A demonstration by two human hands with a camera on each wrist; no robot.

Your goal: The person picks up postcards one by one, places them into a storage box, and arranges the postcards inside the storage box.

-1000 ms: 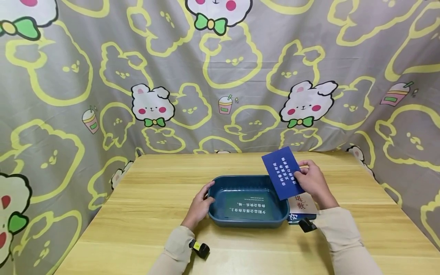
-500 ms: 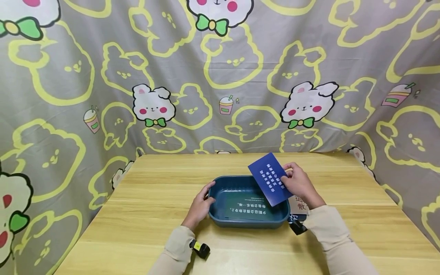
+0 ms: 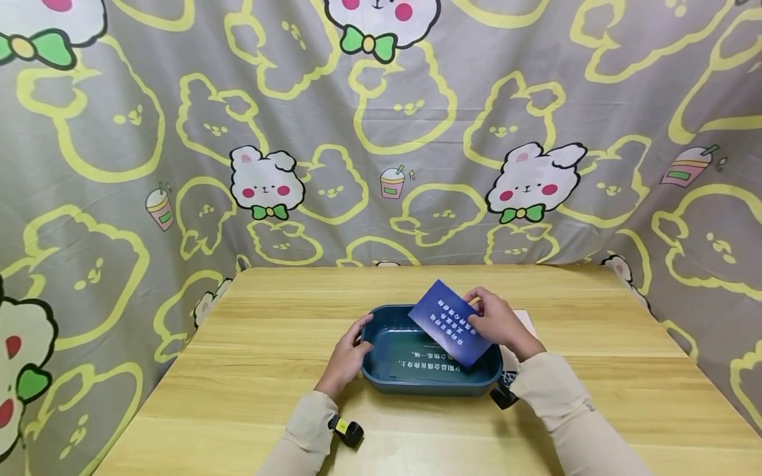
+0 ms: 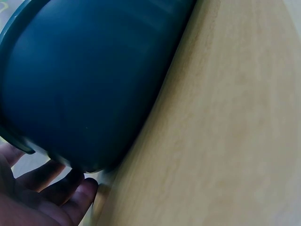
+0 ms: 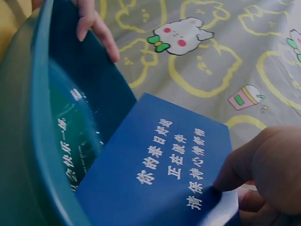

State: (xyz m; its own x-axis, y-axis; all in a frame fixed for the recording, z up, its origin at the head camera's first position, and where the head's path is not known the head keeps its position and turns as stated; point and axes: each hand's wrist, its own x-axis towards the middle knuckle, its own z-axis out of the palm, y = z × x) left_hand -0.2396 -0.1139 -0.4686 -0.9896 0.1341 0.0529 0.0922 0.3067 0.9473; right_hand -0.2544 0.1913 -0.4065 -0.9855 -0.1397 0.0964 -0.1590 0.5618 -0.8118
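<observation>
A dark teal rectangular basin [image 3: 375, 382] stands on the table. My left hand [image 3: 348, 350] grips its left end, thumb over the rim and fingers along the outside; in the left wrist view several fingers [image 4: 77, 197] touch the basin's wall [image 4: 89, 84]. Between thumb and fingers, my right hand [image 3: 503, 327] pinches a blue card [image 3: 443, 320] with white Chinese lettering. The card is tilted over the right part of the basin, its lower corner inside the rim. On the basin's floor lies a green card [image 5: 70, 141] with white lettering, partly hidden by the blue one.
More cards [image 3: 525, 320] lie on the wooden table [image 3: 268, 357] right of the basin, mostly hidden under my right hand and sleeve. A grey curtain [image 3: 333, 119] with rabbit prints hangs behind the table. Black wrist cameras [image 3: 349, 433] hang below both sleeves.
My right hand has carried the blue card left and down, from beside the basin's right end to over its inside, turning it. The left hand and basin have stayed in place.
</observation>
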